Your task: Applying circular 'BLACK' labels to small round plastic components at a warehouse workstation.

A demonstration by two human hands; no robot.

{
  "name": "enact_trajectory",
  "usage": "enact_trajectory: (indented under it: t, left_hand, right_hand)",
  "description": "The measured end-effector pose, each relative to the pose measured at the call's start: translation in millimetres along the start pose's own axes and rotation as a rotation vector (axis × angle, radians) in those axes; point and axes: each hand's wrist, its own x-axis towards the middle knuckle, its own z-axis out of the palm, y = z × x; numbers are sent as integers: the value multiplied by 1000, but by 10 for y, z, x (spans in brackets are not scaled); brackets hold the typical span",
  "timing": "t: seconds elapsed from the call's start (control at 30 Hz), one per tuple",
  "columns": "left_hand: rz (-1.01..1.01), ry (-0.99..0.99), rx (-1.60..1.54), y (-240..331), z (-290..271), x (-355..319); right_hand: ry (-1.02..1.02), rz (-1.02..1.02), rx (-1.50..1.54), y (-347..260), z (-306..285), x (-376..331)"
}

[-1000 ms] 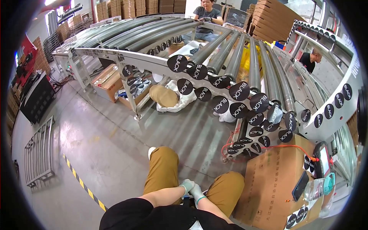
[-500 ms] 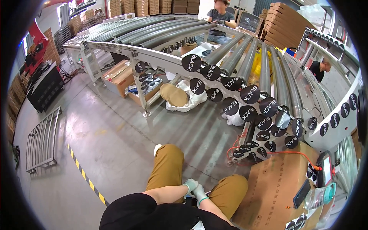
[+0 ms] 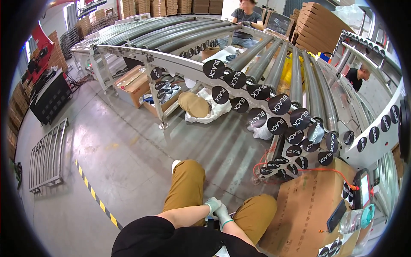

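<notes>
My left hand (image 3: 212, 204) and my right hand (image 3: 222, 214) rest against each other between my knees, both in pale gloves with green cuffs. Their fingers are curled in and closed. Whatever they may hold is hidden, because only the backs of the gloves face up. Brown trouser legs (image 3: 186, 185) lie on either side of them. Beside my right knee stands a large cardboard box (image 3: 295, 210). On it are a dark phone (image 3: 336, 216), a clear plastic bottle (image 3: 350, 222) with a teal cap, and a handheld control panel (image 3: 364, 190) with an orange cable.
A roller conveyor (image 3: 180, 60) with round black stickers along its frame spans the space ahead. Under it sit a cardboard box (image 3: 160, 103) and a white bag (image 3: 216, 115). A co-worker (image 3: 248, 19) is behind it, another person (image 3: 358, 77) at right. A metal rack (image 3: 47, 158) lies left.
My hands stay together in nearly the same place. Across the conveyor, the co-worker's head and arms have shifted slightly.
</notes>
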Motion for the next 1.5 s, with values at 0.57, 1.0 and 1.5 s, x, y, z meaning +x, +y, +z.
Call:
enact_trajectory:
  t: [0.57, 1.0, 1.5]
  left_hand:
    - [-436, 1610, -355, -4486, -6248, -847]
    - [528, 1755, -1779, -5388, -6714, -588]
    - [-49, 1785, -1116, -5363, -6843, -185]
  right_hand:
    - [-135, 253, 531, -170, -10, 701]
    - [-107, 81, 288, -37, 97, 1728]
    - [-7, -138, 68, 301, 83, 1805]
